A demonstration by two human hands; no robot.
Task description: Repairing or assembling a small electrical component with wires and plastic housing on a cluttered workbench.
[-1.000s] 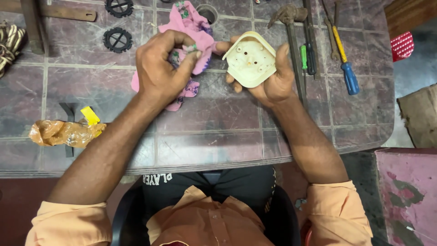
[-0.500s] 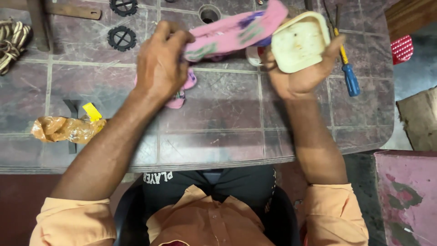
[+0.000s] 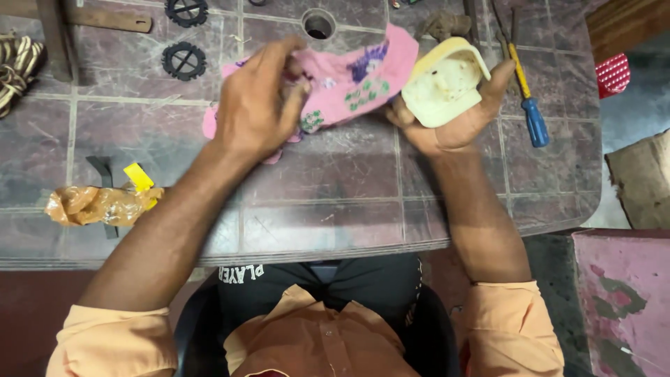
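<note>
Left hand [image 3: 255, 105] is pinching the pink printed cloth [image 3: 349, 80] over the table; right hand [image 3: 453, 115] is cupping the cream plastic housing [image 3: 443, 80] tight. Best keeping the cloth taut against it.

cloth [image 3: 349, 87]: on the surface [image 3: 328, 209], in the middle, far from the person
left hand [image 3: 258, 105]: on the left end of the cloth
right hand [image 3: 453, 119]: right of the cloth, touching its right end
box [image 3: 444, 84]: in the right hand, just right of the cloth
screwdriver [image 3: 528, 105]: on the surface, right of the box
two wheels [image 3: 185, 61]: far left, behind the left hand
bag [image 3: 101, 204]: near left edge of the surface
hole [image 3: 319, 24]: in the surface, behind the cloth
</note>
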